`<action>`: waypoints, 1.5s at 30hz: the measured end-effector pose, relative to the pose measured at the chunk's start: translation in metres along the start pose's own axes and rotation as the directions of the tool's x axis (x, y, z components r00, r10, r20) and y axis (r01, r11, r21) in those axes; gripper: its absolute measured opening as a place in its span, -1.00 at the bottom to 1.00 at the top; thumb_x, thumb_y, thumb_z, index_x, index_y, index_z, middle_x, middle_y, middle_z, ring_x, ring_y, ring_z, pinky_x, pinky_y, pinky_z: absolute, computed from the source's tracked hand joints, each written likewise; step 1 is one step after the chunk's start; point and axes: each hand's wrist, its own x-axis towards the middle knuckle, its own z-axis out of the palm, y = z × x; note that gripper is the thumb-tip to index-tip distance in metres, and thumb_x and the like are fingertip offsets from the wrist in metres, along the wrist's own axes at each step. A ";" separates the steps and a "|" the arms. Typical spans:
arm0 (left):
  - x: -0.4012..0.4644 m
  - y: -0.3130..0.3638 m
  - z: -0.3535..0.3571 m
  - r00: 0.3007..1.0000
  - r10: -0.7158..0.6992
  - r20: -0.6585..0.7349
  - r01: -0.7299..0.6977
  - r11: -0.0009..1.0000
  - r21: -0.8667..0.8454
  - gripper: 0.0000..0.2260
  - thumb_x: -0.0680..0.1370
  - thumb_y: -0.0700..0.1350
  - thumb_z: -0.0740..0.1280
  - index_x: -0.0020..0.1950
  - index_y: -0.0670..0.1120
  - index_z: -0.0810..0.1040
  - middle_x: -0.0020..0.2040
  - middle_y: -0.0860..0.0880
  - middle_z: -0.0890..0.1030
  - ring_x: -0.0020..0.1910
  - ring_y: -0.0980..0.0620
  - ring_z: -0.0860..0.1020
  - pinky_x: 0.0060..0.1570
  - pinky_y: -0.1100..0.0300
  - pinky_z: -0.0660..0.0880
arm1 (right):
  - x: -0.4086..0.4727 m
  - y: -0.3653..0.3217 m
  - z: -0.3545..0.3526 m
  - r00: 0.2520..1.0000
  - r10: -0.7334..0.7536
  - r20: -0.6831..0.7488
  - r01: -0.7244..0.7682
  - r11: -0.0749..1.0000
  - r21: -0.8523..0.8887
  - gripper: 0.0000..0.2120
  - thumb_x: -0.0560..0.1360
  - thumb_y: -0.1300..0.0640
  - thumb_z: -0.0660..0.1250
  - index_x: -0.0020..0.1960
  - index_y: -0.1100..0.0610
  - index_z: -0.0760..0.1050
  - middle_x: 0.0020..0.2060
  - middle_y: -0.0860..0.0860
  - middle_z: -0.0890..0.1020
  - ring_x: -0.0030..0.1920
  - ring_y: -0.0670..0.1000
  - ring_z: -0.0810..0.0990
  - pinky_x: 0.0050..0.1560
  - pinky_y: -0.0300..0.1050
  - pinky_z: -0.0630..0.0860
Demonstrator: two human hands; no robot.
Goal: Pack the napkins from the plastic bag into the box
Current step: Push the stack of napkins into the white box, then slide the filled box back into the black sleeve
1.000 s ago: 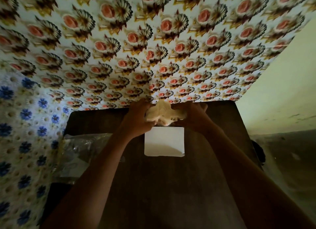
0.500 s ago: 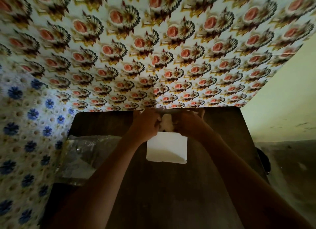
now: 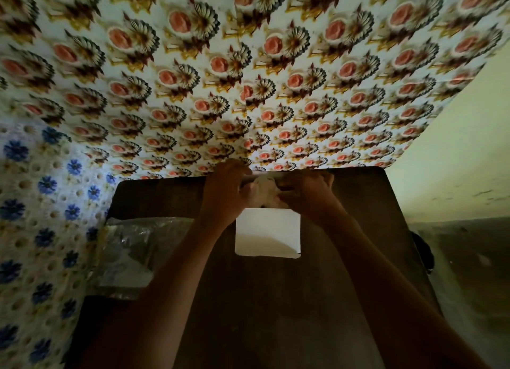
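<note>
A white box [image 3: 267, 232] stands in the middle of the dark table, its near face towards me. Over its far top edge, my left hand [image 3: 225, 193] and my right hand [image 3: 309, 193] squeeze a crumpled white wad of napkins [image 3: 263, 190] between them. The wad sits low at the box's top; how far it reaches inside is hidden by the hands. A clear plastic bag [image 3: 135, 248] lies crumpled on the table's left side, apart from both hands.
The dark wooden table [image 3: 276, 313] ends at a flower-patterned wall [image 3: 248, 79] just behind the hands. A blue-flowered wall [image 3: 36, 217] runs along the left edge. On the right the table drops off to a plain yellowish wall and dim floor.
The napkin wad was held higher and looser; both hands have closed in and pressed it down at the box's top. The view has tilted a little.
</note>
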 end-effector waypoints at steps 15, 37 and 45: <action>-0.045 0.004 0.001 0.844 -0.536 -0.021 0.418 0.683 -0.600 -0.71 0.52 0.01 0.48 0.20 -0.01 0.59 0.18 0.03 0.63 0.10 0.08 0.63 0.02 0.19 0.57 | -0.048 -0.005 0.039 0.725 0.647 -0.237 -0.240 0.560 0.793 -0.68 0.52 0.11 0.45 0.25 0.05 0.52 -0.05 -0.16 0.63 -0.11 -0.20 0.63 -0.03 -0.08 0.67; -0.074 -0.038 -0.012 0.919 0.131 0.371 -0.071 0.983 -0.171 -0.30 0.50 -0.20 0.44 0.56 0.14 0.25 0.64 0.18 0.09 0.64 0.10 0.02 0.58 -0.04 0.14 | -0.037 0.016 0.026 0.989 0.046 -0.143 -0.005 0.960 0.280 -0.65 0.64 0.20 0.24 0.41 0.08 0.50 0.54 0.02 0.27 0.34 -0.09 0.49 0.15 -0.64 0.22; -0.058 -0.015 -0.013 0.962 -0.230 0.147 0.272 0.797 -0.539 -0.86 0.59 -0.06 0.39 0.10 0.16 0.60 0.07 0.23 0.63 0.06 0.43 0.58 0.07 0.50 0.50 | -0.033 0.045 0.009 0.997 0.019 0.078 -0.046 0.930 0.364 -0.59 0.53 0.45 0.29 -0.14 -0.08 0.57 -0.17 -0.14 0.63 -0.22 -0.39 0.60 -0.22 -0.33 0.49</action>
